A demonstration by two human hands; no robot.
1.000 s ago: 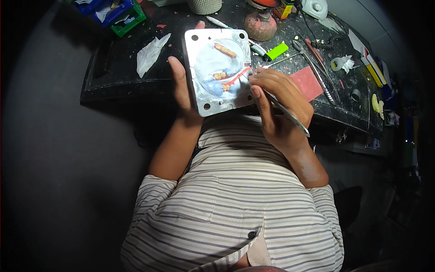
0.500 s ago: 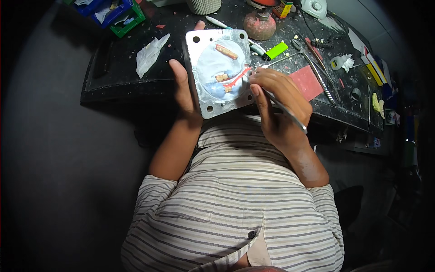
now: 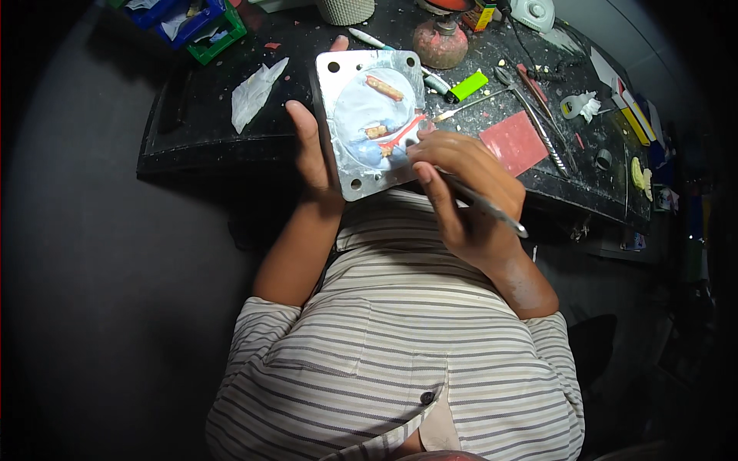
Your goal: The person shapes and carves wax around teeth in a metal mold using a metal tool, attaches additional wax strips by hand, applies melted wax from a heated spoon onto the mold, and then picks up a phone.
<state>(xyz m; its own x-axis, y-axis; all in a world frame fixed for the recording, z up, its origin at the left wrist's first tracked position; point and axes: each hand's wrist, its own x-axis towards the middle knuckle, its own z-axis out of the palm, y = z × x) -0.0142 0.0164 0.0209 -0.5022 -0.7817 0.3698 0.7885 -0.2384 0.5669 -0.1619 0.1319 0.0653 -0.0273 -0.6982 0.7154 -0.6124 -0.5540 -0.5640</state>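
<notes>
My left hand (image 3: 311,154) supports a square metal dental flask (image 3: 393,178) from its left side and from beneath, thumb along the edge and a fingertip showing past the top. White plaster (image 3: 350,107) fills its round middle. Set in it are small pinkish-cream pieces (image 3: 383,87), bluish patches and a red wax strip (image 3: 409,134) running to the right rim. A slim metal hand tool (image 3: 500,214) is pinched in my right hand (image 3: 477,184), its handle pointing down and right. The tool's tip is hidden behind my fingers, which are at the flask's lower right.
On the black bench lie a pink wax sheet (image 3: 513,144), a green lighter (image 3: 470,86), a thin spatula (image 3: 477,104) and a torn white paper (image 3: 257,94). A stained round burner (image 3: 440,46) stands at the back. Blue and green bins (image 3: 217,42) are far left.
My right hand with the metal tool has shifted slightly left and down over the flask's lower right, uncovering the spatula's end and more wax sheet. The flask stays nearly still.
</notes>
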